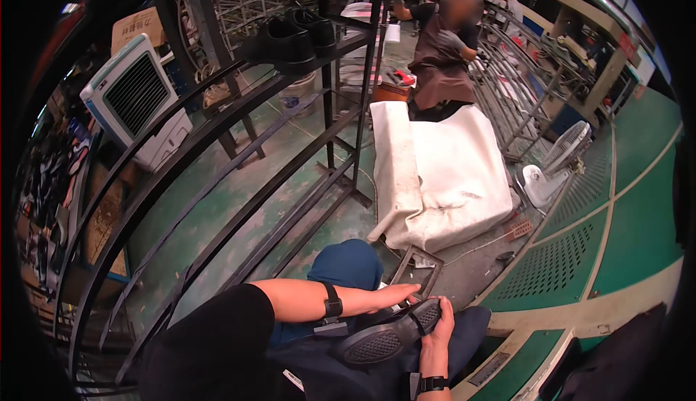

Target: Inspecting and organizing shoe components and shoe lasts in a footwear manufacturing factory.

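A black shoe (373,341) lies over my lap with its patterned sole turned up and its heel end toward the right. My right hand (439,328) is wrapped round the heel end, fingers along its outer edge. On the far side of the shoe, my left hand (395,296) grips its upper near the heel; part of the fingers is hidden behind the shoe. Just past my hands there is a dark rectangular metal frame (437,274).
A black metal rack (290,172) rises on the left, with black shoes (279,38) on its upper bar. Ahead stands a block draped in pale cloth (464,176), with a co-worker (442,60) behind it. A white fan (565,151) and green machine panels (565,263) are on the right.
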A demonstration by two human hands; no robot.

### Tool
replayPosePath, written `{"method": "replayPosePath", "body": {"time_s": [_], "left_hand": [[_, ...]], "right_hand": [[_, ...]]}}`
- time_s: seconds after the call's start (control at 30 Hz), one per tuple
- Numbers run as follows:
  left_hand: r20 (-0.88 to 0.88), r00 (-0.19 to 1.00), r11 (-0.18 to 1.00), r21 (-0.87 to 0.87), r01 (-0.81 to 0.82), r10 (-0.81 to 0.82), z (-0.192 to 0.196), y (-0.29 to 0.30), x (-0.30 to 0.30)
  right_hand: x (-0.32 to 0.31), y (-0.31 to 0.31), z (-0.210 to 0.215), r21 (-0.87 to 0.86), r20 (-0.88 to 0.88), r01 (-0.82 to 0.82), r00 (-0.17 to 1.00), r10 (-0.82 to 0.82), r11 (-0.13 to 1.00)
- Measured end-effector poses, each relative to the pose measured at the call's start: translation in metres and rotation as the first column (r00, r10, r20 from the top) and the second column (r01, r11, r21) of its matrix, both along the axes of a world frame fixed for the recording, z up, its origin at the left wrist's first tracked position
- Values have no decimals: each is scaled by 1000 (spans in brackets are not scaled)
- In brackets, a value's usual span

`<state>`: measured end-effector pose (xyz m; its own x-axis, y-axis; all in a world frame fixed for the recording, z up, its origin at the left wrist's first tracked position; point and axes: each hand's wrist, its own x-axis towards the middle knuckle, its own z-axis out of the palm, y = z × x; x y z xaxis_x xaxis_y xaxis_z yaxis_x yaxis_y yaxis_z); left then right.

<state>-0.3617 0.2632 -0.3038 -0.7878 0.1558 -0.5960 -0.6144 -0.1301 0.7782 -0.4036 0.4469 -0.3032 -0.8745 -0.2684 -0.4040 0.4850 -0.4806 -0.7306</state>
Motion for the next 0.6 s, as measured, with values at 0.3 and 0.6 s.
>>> {"method": "replayPosePath", "body": {"time_s": [0.3,0.6], "left_hand": [[75,997,998,60,14,-18,6,-4,2],[74,975,960,172,-221,211,-8,-7,-11]], "right_hand": [[2,-6,-9,25,54,13,998,-15,1000],[-9,-33,26,173,-101,-310,939,330,935]]}}
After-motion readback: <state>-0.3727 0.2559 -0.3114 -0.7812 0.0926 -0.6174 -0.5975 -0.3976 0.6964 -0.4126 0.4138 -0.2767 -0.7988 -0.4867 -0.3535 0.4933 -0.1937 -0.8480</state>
